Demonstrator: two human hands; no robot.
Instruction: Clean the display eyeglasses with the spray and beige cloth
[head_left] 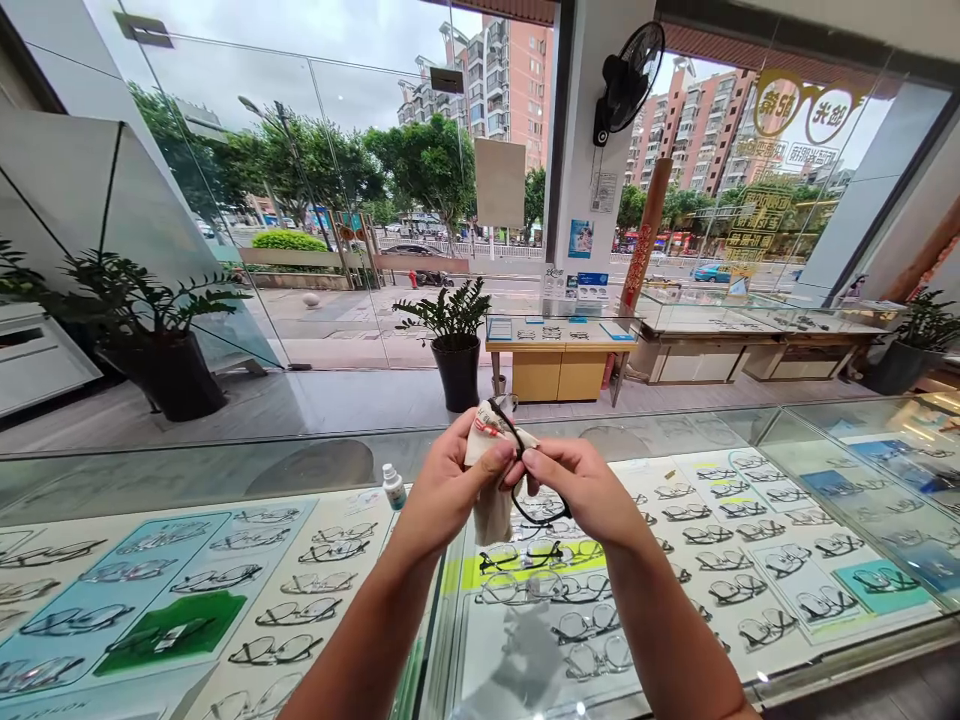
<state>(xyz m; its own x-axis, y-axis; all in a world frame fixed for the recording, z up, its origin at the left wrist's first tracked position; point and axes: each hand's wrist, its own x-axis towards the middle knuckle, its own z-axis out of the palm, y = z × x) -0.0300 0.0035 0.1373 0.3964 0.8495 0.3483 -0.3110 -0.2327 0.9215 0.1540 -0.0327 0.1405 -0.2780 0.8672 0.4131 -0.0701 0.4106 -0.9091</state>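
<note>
Black-framed glasses (pixel 541 520) are held up between my two hands, above a glass display counter. My left hand (pixel 461 480) is closed on a cream cloth with red and dark print (pixel 491 515), which is bunched around part of the frame and hangs down below the fingers. My right hand (pixel 574 480) pinches the black frame near its middle, close to the left fingertips. One rim hangs below the right hand, and a part of the frame sticks up above the cloth. The fingers and cloth hide some of the glasses.
A small white-capped bottle (pixel 393 487) stands on the counter left of my hands. Rows of glasses lie under the counter's glass top (pixel 285 470). Beyond are a potted plant (pixel 455 365), a wooden display case (pixel 559 375), a wall fan (pixel 630 80) and large windows.
</note>
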